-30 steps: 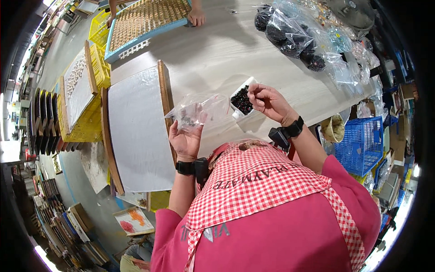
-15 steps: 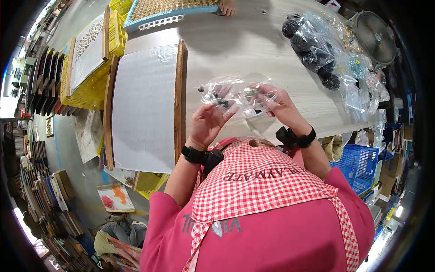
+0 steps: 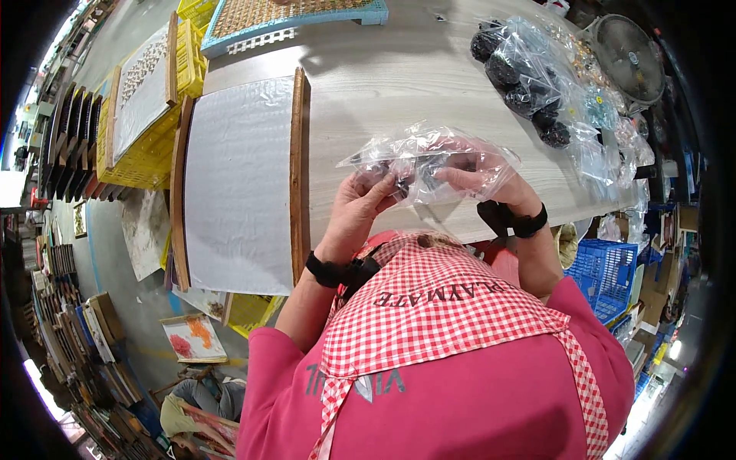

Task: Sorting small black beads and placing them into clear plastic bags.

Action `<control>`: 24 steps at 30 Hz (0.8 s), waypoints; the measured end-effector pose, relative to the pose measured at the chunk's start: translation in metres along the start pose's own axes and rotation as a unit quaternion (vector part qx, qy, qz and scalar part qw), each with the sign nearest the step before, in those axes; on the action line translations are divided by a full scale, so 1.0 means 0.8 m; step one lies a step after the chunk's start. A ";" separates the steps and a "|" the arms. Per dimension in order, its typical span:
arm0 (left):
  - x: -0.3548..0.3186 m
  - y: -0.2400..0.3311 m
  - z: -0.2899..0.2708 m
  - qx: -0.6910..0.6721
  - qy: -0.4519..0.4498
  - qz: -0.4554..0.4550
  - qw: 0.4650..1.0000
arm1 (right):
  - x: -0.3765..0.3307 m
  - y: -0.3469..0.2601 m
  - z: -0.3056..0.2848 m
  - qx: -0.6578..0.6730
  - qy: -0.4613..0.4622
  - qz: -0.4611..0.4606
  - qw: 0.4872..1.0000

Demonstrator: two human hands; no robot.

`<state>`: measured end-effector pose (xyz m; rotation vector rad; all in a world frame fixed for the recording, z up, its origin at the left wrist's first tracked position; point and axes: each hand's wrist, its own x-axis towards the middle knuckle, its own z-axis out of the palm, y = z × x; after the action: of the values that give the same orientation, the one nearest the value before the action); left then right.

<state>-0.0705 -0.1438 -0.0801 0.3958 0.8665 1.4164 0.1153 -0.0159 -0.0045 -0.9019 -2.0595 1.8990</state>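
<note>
Over the near part of the pale table, a clear plastic bag (image 3: 425, 165) with a few small dark pieces in it is stretched between my two hands. At the bag's left side, my left hand (image 3: 360, 201) pinches the film, thumb and forefinger together beside a dark piece. My right hand (image 3: 487, 178) is bent round the right side and shows through the shiny film. Whether its fingers are inside the bag or behind it I cannot tell, as glare covers them.
Left of the bag lies a wood-edged board (image 3: 244, 176) covered in white sheet. A blue-framed tray (image 3: 307, 19) stands at the far edge. Bags of dark round pieces (image 3: 521, 80) and a fan (image 3: 629, 61) are at the far right. Yellow crates (image 3: 138, 153) stand on the left.
The bag has moved slightly right and spread wider, with my right hand shifting right and more covered by film. Another person's hand has left the blue-framed tray's right corner.
</note>
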 end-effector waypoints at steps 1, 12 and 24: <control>0.000 0.001 0.000 0.001 -0.003 0.005 1.000 | -0.002 -0.003 -0.001 0.000 0.000 0.000 1.000; -0.001 0.000 -0.007 -0.031 -0.036 0.001 0.999 | -0.004 -0.009 0.006 -0.059 -0.004 0.049 0.997; 0.009 -0.003 -0.021 -0.061 -0.050 -0.031 0.996 | 0.006 0.024 -0.005 -0.122 0.011 -0.104 0.987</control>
<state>-0.0817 -0.1415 -0.0950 0.3404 0.7013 1.3734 0.1190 -0.0102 -0.0234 -0.7171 -2.3074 1.5496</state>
